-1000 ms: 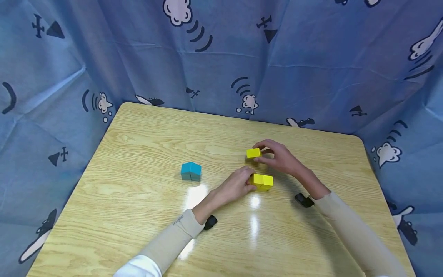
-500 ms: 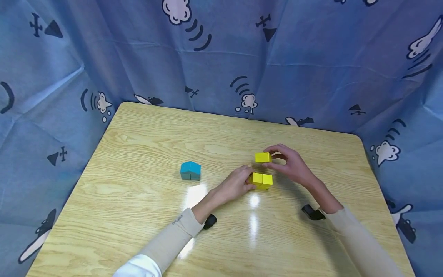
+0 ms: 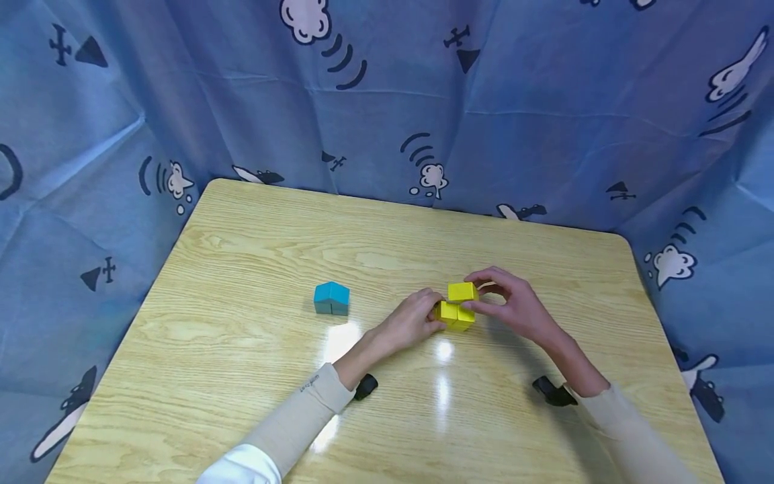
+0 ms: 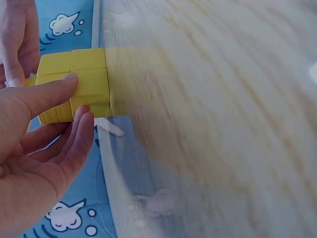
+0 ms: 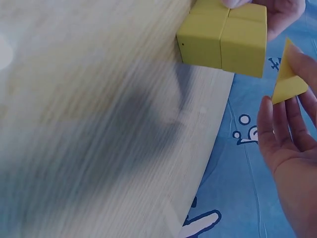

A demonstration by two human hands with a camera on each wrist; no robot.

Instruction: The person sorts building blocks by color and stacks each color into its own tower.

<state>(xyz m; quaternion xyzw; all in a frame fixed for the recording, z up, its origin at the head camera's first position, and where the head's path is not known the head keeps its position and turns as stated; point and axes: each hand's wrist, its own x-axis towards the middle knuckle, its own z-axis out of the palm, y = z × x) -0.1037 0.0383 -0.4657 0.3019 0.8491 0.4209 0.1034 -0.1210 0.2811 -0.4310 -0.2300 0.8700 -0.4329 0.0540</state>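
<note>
On the wooden table stands a small stack of yellow cubes [image 3: 457, 320], two wide and two high, also seen from the side in the left wrist view. My left hand [image 3: 411, 319] holds it from the left, the thumb across its near face and the fingers behind. A yellow triangular block [image 5: 287, 84] is pinched between the thumb and fingers of my right hand [image 3: 512, 304]. In the head view this block overlaps the stack's upper far edge; the right wrist view shows a gap between it and the cubes [image 5: 223, 44].
Left of my left hand sits a blue house-shaped block group [image 3: 332, 300] with a peaked top. Black wrist cameras [image 3: 553, 392] hang under both forearms. A blue patterned curtain [image 3: 387, 101] borders the table's far edge [image 3: 417, 206] and both sides.
My right hand has carried the yellow triangular block rightward and toward me, from beyond the stack to just over its far edge. My left hand stays on the cubes.
</note>
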